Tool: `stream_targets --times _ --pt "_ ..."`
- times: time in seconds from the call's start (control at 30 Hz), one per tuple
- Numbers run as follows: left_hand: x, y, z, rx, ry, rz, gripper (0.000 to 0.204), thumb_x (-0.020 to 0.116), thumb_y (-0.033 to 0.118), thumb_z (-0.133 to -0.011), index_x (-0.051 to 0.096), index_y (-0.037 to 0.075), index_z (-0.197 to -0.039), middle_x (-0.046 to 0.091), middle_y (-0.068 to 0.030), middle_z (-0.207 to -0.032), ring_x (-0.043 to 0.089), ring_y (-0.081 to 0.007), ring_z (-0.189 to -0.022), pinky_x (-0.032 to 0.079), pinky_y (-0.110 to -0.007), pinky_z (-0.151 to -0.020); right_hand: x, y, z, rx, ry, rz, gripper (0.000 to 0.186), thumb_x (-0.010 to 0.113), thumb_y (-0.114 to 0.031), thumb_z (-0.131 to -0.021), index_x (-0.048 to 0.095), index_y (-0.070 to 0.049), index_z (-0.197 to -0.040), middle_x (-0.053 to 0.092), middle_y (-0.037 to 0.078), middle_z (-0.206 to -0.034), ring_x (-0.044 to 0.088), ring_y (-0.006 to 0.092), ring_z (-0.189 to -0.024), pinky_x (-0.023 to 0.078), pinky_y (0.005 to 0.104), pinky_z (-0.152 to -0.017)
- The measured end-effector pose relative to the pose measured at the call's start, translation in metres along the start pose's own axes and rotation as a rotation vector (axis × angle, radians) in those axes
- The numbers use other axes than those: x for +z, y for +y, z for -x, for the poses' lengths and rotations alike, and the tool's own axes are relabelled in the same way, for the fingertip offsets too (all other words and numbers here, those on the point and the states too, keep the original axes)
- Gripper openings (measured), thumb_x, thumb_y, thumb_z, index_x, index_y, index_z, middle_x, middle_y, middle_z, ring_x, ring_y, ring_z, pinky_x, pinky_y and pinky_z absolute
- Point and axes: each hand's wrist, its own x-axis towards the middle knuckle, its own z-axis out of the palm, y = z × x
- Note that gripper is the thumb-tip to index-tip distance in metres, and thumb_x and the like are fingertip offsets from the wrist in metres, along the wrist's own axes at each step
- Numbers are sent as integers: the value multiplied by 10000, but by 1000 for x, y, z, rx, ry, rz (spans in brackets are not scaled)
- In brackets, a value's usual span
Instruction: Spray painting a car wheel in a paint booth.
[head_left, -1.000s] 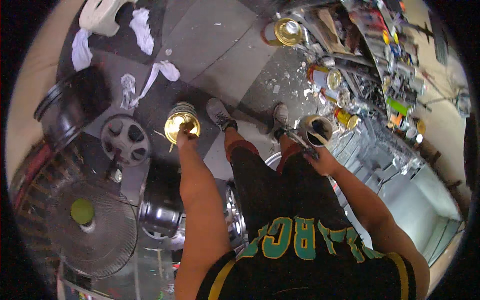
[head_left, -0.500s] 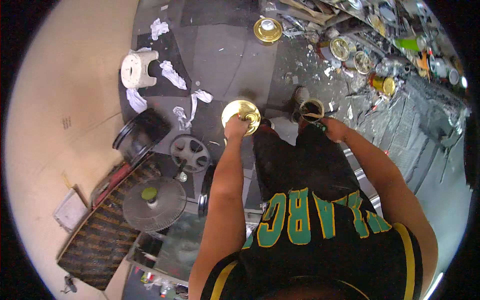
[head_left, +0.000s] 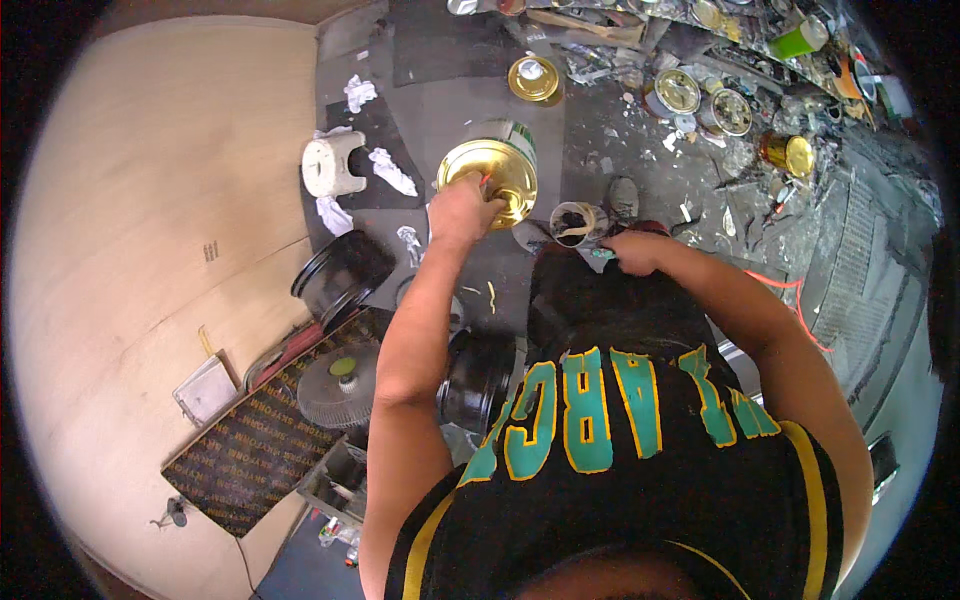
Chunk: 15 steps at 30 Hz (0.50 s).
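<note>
My left hand (head_left: 464,210) is closed on the gold top of a round metal can (head_left: 517,135), its fingers at the rim of the can's opening. The can leans so that its green-and-white side shows beyond the lid. A small orange-red bit shows by the fingers; I cannot make out what it is. Close to my legs, my right hand (head_left: 637,251) grips a small cup (head_left: 556,232) from its right side. Dark material lies inside the cup, and a flat pale stick (head_left: 576,232) rests in it. My right fingertips are partly hidden.
Another gold-topped can (head_left: 535,80) stands farther ahead. Used cans (head_left: 676,92) and scraps crowd the right. To the left are a white stool (head_left: 334,164), crumpled white cloths (head_left: 392,172), black wheel rims (head_left: 342,275) and a fan (head_left: 340,390). My shoe (head_left: 623,200) is beside the cup.
The can in my left hand has tilted, and its labelled side now shows. The cup in my right hand has moved left, closer to the can. My view has shifted too.
</note>
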Motion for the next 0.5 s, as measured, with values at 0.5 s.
stream_targets --times 0.5 --pt "-40 -2 40 171 274 -299 279 779 333 -739 670 123 -886 700 -90 -818 685 -289 -780 495 -434 -724 -67 -111 -17 -84 -203 -167 294 630 -109 -786 667 59 -1025 690 241 -892 683 333 -803 544 468 -627"
